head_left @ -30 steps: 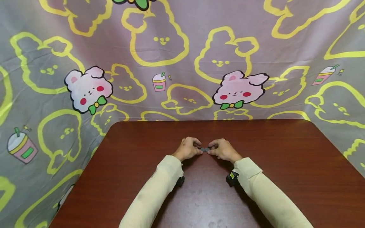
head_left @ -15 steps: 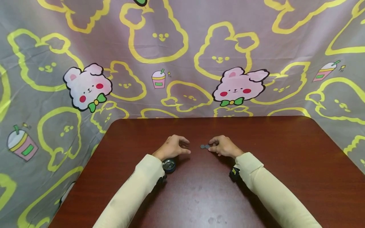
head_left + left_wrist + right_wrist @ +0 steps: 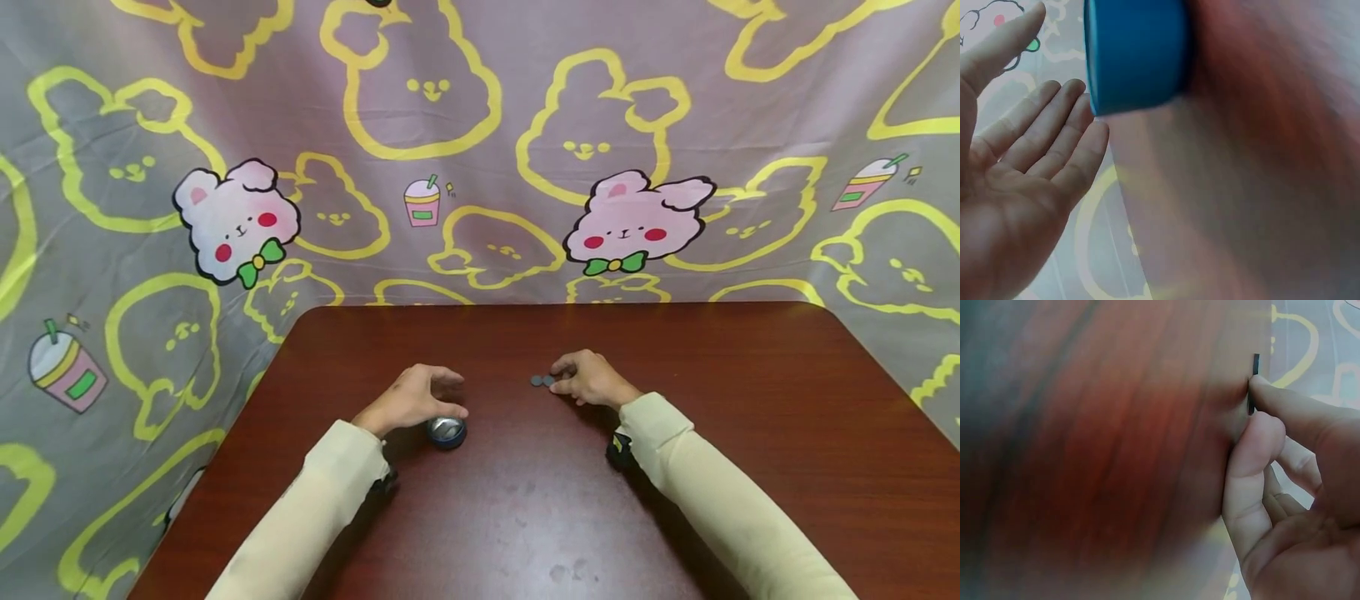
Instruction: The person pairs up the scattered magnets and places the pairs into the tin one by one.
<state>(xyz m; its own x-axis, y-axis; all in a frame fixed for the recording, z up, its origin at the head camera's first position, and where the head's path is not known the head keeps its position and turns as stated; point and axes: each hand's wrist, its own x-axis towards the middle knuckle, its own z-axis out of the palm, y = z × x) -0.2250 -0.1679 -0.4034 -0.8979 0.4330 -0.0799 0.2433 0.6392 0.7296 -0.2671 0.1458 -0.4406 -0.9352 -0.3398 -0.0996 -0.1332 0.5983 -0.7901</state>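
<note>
Two small flat dark grey discs (image 3: 536, 381) lie side by side on the table in the head view. My right hand (image 3: 592, 379) pinches the right-hand disc (image 3: 548, 381) at its edge between thumb and finger. From the right wrist, a thin dark disc edge (image 3: 1256, 364) shows beside the fingertips. To the left, my left hand (image 3: 412, 396) reaches over the table with thumb and fingers spread, holding nothing. Just below its thumb sits a round blue tin (image 3: 447, 433) with a shiny silvery top. In the left wrist view the blue tin (image 3: 1138, 56) appears close to the fingertips.
The reddish-brown wooden table (image 3: 525, 483) has rounded far corners. A patterned cloth (image 3: 480, 167) with cartoon rabbits hangs behind it and at both sides. Dark camera mounts (image 3: 619, 450) sit at the wrists.
My left hand has released the left disc and moved left, toward the tin, which has come into view. The right hand stays at the right disc.
</note>
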